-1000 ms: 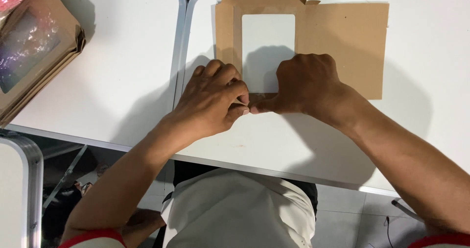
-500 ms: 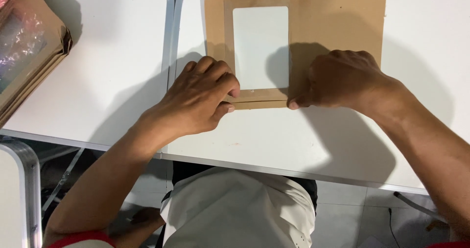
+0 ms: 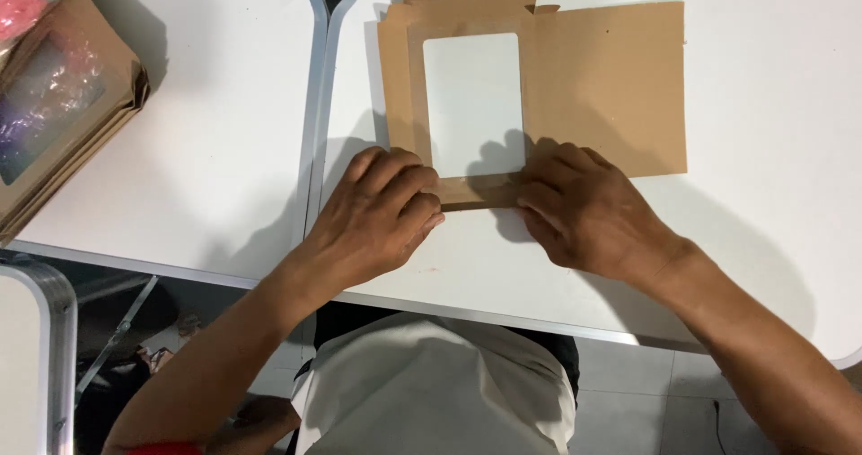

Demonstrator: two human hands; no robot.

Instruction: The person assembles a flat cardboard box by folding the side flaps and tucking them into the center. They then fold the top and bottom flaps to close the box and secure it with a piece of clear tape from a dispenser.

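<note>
- A flat brown cardboard sheet (image 3: pixel 611 87) with a rectangular window cut-out lies in the upper middle of the frame on the white table (image 3: pixel 206 150); its folded lower strip runs along the near edge, just above both hands.
- The left hand (image 3: pixel 382 217) rests palm down at the lower left corner of the sheet; its fingers (image 3: pixel 409 185) are curled loosely and press on the strip's left end, gripping nothing.
- The right hand (image 3: pixel 588 208) lies flat at centre right; its fingertips (image 3: pixel 534 194) press the strip's right end beside the window, fingers nearly straight, closed round nothing.
- Against the frame half a second ago, the right hand has slid left along the strip towards the left hand; the sheet sits a little further right in the frame.
- A stack of brown windowed packets (image 3: pixel 54 105) lies at the upper left, well apart from the hands.
</note>
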